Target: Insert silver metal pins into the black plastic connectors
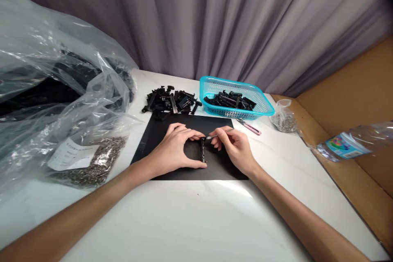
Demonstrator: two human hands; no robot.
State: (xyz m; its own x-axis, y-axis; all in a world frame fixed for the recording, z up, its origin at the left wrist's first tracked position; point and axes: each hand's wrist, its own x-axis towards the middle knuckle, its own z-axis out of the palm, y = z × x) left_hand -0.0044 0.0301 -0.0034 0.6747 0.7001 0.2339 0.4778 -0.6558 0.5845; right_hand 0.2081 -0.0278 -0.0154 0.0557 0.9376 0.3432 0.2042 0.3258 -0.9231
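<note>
A small, long black plastic part point(202, 150) stands over the black mat point(166, 147), gripped at its two ends between the thumb and fingertips of my left hand point(175, 147). My right hand point(238, 147) pinches a slim silver metal tool point(212, 136), perhaps tweezers. The tool's tip is at the upper end of the black part; whether it touches or holds anything is too small to tell. Behind the mat lies a loose pile of similar black plastic parts point(173, 102). More black parts point(233, 100) sit in a blue plastic basket point(267, 108).
A pink-handled cutter point(250, 127) lies right of the mat. On the left, a labelled bag of small metal pieces point(104, 159) rests before a large clear plastic bag point(101, 41). To the right are another small bag point(285, 118), a plastic bottle point(346, 145) and cardboard point(353, 77).
</note>
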